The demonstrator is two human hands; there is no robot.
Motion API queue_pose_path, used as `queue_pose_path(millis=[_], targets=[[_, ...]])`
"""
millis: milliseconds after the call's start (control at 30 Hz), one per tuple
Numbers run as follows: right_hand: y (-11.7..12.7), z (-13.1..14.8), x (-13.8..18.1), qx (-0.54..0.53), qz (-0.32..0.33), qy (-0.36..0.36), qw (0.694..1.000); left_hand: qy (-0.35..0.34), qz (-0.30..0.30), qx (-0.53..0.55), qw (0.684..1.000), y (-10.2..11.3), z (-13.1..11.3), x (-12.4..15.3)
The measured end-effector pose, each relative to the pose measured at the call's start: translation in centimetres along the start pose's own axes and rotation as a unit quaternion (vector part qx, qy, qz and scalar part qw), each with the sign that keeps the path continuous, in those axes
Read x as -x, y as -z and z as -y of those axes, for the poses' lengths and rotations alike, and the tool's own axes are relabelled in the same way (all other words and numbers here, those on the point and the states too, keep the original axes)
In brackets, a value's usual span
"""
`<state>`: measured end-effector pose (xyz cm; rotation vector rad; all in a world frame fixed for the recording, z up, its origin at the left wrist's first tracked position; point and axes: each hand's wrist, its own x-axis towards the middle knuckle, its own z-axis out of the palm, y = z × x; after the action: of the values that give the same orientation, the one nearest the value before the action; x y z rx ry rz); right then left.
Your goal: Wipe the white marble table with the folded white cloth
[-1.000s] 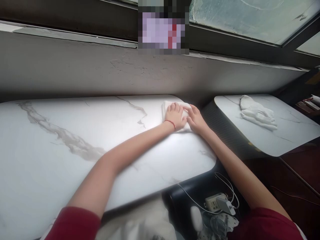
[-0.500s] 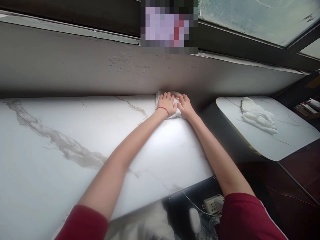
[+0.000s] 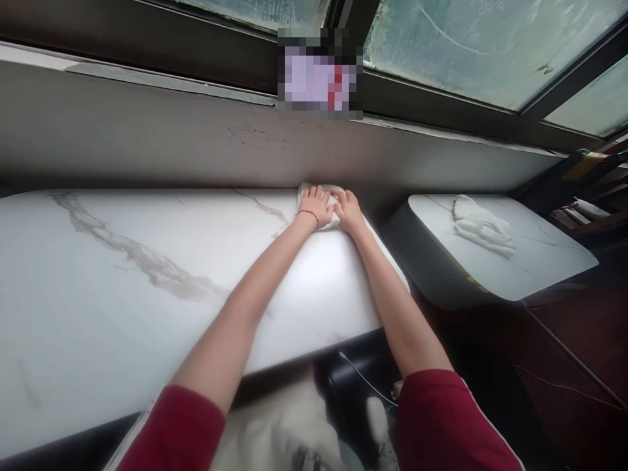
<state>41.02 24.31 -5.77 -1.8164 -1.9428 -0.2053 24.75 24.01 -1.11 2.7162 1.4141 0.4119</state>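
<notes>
A white folded cloth (image 3: 302, 193) lies at the far edge of a white marble-patterned table (image 3: 171, 242), close to its right corner and against the wall. My left hand (image 3: 316, 206), with a red bracelet at the wrist, presses flat on the cloth, fingers stretched out over it. Beside it, my right hand (image 3: 348, 210) grips the right side of the cloth with bent fingers. Both arms reach forward across the tabletop, and the hands hide much of the cloth.
To the right, a second marble-patterned table (image 3: 534, 255) carries another crumpled white cloth (image 3: 483, 226). A grey wall (image 3: 196, 137) and framed windows (image 3: 456, 46) rise behind. Below the near edge are a white cable (image 3: 366, 378) and pale fabric (image 3: 289, 432). Shelves (image 3: 583, 212) stand at far right.
The view has shifted, showing more window and more of the table's left side. Both hands stay on the cloth at the far edge, with little visible movement over the table.
</notes>
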Motion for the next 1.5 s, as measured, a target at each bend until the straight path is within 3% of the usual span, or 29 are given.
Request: queue_pose_path(millis=[267,567,733,1000,1300,1500], targets=[[2.6,3.2,7.0,-0.019,0.036,0.083,0.996,-0.033,0.013,-0.029,0.999,1.6,-0.5,7.5],[9.5,9.5,20.2,-0.02,0.056,0.116,0.991,-0.084,0.073,-0.082,0.99,4.8,-5.1,19.9],[10.7,11.6,23.3,-0.021,0.052,0.122,0.991,-0.116,0.097,-0.109,0.983,5.9,-5.7,22.9],[8.8,12.5,19.9,-0.006,0.056,0.118,0.991,-0.113,0.054,-0.061,0.99,4.8,-1.7,21.1],[2.9,13.9,9.7,-0.007,0.08,0.128,0.989,-0.02,0.004,-0.025,0.999,4.4,6.1,16.0],[-0.6,16.1,4.0,0.003,0.091,0.121,0.988,0.032,0.001,-0.041,0.999,4.9,10.7,13.5]])
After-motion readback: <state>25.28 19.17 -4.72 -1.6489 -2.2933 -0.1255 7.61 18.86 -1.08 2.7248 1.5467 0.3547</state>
